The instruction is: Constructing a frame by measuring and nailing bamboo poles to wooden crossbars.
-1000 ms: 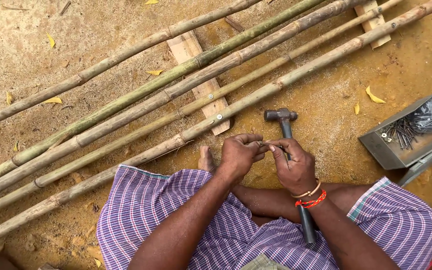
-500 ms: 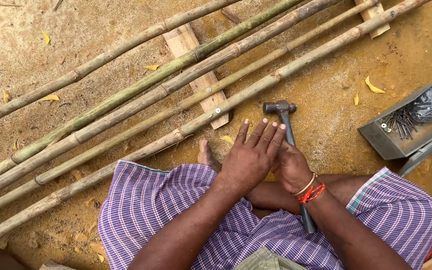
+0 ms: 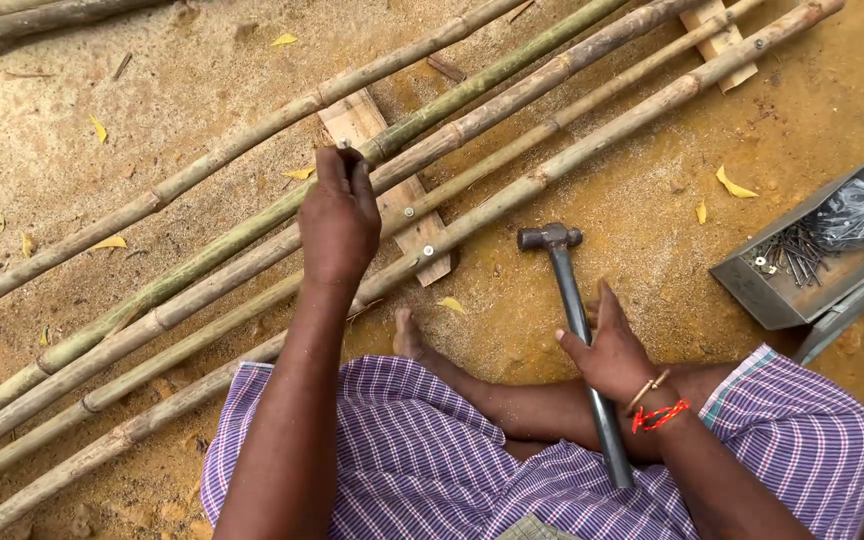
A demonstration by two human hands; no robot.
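Head view, looking down on a seated person in a purple checked cloth (image 3: 422, 450), legs crossed on sandy ground (image 3: 652, 200).

Left hand (image 3: 340, 215): extended forward over the bamboo poles (image 3: 512, 110), fingertips pinched on a small nail (image 3: 343, 146) held upright at the green pole, just above the near wooden crosspiece (image 3: 382, 185). Grasping the nail; remaining fingers curled.

Right hand (image 3: 607, 350): lowered onto the hammer handle, fingers partly spread and wrapping the shaft near its middle. Loosely grasping, not clenched. Red and tan threads at the wrist.

Hammer (image 3: 570, 300): lying on the ground between the right knee and the nearest pole, dark metal head pointing away from the body, handle running back across the leg. Head close to the pole but apart from it.

Bamboo poles: five, laid side by side diagonally from lower left to upper right, resting on two flat wooden crosspieces, the far one (image 3: 717, 40) at upper right. Two nail heads seen in the near crosspiece beside the nearest poles.

Grey metal tray (image 3: 752, 285): at right, well apart from both hands, holding loose dark nails and a clear plastic bag.

Yellow fallen leaves (image 3: 732, 185) scattered over the ground. Bare foot (image 3: 409, 335) resting near the closest pole.
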